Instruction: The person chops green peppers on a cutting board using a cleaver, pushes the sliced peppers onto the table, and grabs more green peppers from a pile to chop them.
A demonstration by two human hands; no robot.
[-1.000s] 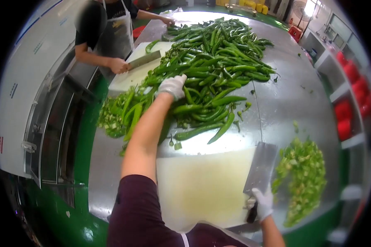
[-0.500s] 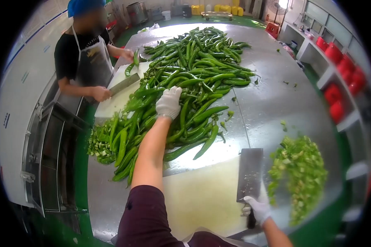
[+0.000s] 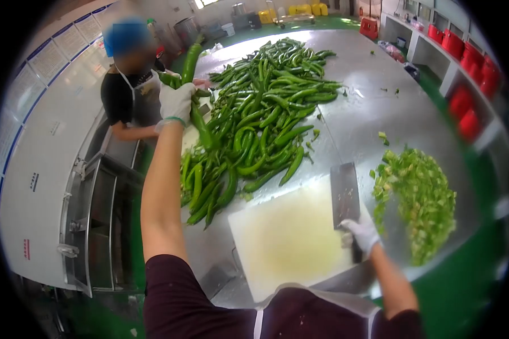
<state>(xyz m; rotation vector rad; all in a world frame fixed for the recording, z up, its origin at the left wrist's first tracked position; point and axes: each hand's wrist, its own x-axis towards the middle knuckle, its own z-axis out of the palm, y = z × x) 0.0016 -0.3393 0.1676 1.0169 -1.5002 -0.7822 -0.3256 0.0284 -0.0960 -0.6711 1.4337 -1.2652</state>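
Note:
Raised at the upper left, my left hand (image 3: pixel 176 103), in a white glove, is closed round several long green peppers (image 3: pixel 192 63) that stick out above and below it. My right hand (image 3: pixel 362 236), gloved too, grips the dark handle of a cleaver (image 3: pixel 345 195), whose broad blade lies over the right edge of a white cutting board (image 3: pixel 288 237). Beyond the board a large heap of green peppers (image 3: pixel 266 107) spreads over the metal table (image 3: pixel 356 113). Chopped green pieces (image 3: pixel 421 198) form a pile right of the cleaver.
At the left, across the heap, a co-worker (image 3: pixel 131 90) in a blue cap stands by another cutting board (image 3: pixel 190 137), partly hidden behind my left arm. Red containers (image 3: pixel 473 59) stand on the shelf unit at the right. A metal rack (image 3: pixel 103 220) stands at the left.
My left hand has risen from the heap towards the upper left and now holds peppers. My right hand still grips the cleaver. The camera view has shifted.

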